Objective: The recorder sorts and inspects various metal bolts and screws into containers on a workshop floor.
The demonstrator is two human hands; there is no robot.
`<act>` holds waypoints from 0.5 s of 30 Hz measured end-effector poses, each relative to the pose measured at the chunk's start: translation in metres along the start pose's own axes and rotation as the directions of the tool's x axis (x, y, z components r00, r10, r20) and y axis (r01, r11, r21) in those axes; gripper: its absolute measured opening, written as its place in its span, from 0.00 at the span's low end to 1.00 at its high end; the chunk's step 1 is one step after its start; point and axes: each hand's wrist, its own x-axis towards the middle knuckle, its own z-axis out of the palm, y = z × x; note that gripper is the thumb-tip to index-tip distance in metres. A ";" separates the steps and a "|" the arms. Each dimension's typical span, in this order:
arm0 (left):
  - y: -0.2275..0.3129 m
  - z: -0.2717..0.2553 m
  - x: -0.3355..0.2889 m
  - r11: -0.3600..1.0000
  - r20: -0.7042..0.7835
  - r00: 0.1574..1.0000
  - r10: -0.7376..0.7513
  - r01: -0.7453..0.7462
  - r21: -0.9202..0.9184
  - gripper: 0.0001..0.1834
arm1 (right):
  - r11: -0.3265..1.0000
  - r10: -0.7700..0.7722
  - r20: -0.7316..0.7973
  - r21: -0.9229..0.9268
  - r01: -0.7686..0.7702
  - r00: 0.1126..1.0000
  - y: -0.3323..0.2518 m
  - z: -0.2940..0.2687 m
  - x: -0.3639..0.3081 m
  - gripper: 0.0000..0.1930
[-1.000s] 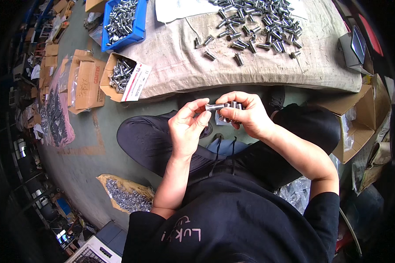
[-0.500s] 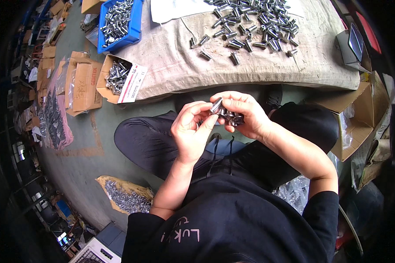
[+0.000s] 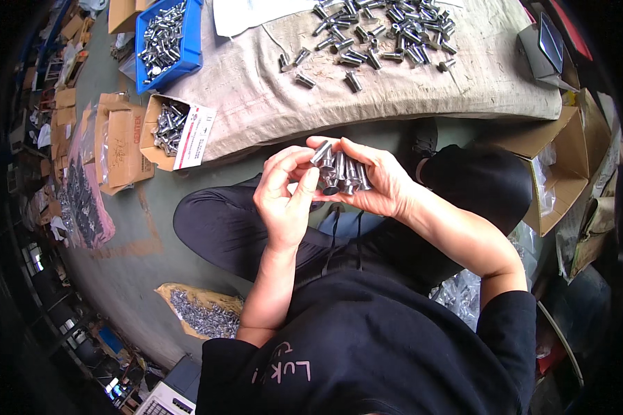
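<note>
Both my hands are raised over my lap, close together. My right hand (image 3: 386,181) is cupped round several shiny flanged metal pins (image 3: 349,173), which lie side by side with their wide heads toward me. Between thumb and fingers, my left hand (image 3: 284,194) pinches a single pin (image 3: 320,153) tilted at the left end of that group. Beyond the hands, many similar loose pins (image 3: 408,31) are heaped on a table covered with beige cloth (image 3: 270,111). A few of them lie apart toward its near side.
At the table's left stand a blue bin (image 3: 195,52) and a small carton (image 3: 195,135), both holding metal pins. A screen on a stand (image 3: 551,45) is at the right corner, above an open cardboard box (image 3: 564,173). Small metal pieces lie on a yellow sheet (image 3: 167,294) on the floor.
My right hand has turned and opened out, so more of the pins show in a row. Both hands have shifted slightly left, and the table scene has moved up and left in view.
</note>
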 end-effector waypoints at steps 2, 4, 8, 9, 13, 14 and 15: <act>-0.004 -0.002 0.000 0.988 0.041 0.994 0.105 -0.109 0.107 0.11 | 1.000 -0.016 -0.025 0.024 0.017 1.000 0.002 0.001 0.000 0.23; -0.003 0.000 0.001 0.990 0.033 0.995 0.090 -0.093 0.104 0.10 | 0.998 -0.032 -0.050 0.046 0.034 0.998 0.003 0.002 0.000 0.22; -0.001 0.003 0.002 0.993 0.024 0.997 0.078 -0.080 0.085 0.10 | 0.994 -0.059 -0.009 0.093 0.060 0.998 0.003 0.003 0.000 0.25; -0.001 0.002 0.002 0.993 0.025 0.997 0.076 -0.078 0.086 0.10 | 0.992 -0.065 -0.017 0.106 0.066 0.998 0.003 0.005 -0.001 0.27; 0.003 0.003 0.004 0.951 0.118 0.976 0.181 -0.205 0.233 0.17 | 0.990 -0.083 0.047 0.116 0.077 0.995 0.004 0.003 -0.001 0.29; 0.006 0.003 0.005 0.889 0.185 0.949 0.255 -0.305 0.340 0.20 | 0.987 -0.090 0.094 0.145 0.076 0.992 0.005 0.005 -0.001 0.30; 0.006 0.002 0.003 0.889 0.186 0.950 0.253 -0.304 0.342 0.20 | 0.982 -0.097 0.140 0.173 0.073 0.985 0.005 0.005 0.000 0.31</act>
